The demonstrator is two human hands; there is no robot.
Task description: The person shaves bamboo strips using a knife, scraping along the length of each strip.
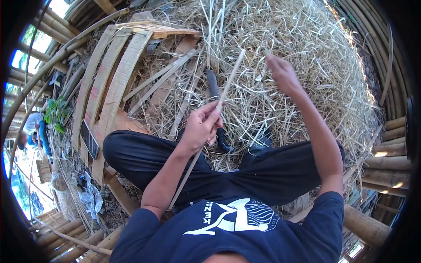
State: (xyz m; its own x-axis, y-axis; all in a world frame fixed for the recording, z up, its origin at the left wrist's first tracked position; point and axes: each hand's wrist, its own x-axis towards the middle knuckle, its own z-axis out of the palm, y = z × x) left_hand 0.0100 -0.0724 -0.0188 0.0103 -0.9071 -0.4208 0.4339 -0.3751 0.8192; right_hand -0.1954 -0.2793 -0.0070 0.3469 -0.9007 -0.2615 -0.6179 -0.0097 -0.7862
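Note:
My left hand (202,125) is closed around a long, thin bamboo strip (231,79). The strip slants from beside my hip up past my hand to a free end over the shavings. My right hand (284,75) is raised to the right of that end, apart from it, with fingers curled. A small pale tip shows above those fingers; what it belongs to is hidden. Behind my left hand a machete (212,84) with a dark blade and black handle lies on the shavings, partly covered by the hand.
Bamboo shavings (315,65) cover the ground ahead. At left stands a slatted wooden piece (117,79), with a phone (90,139) resting against it. Loose strips (162,79) lie beside it. Bamboo poles (386,168) line the right. Another person (35,129) is far left, outside.

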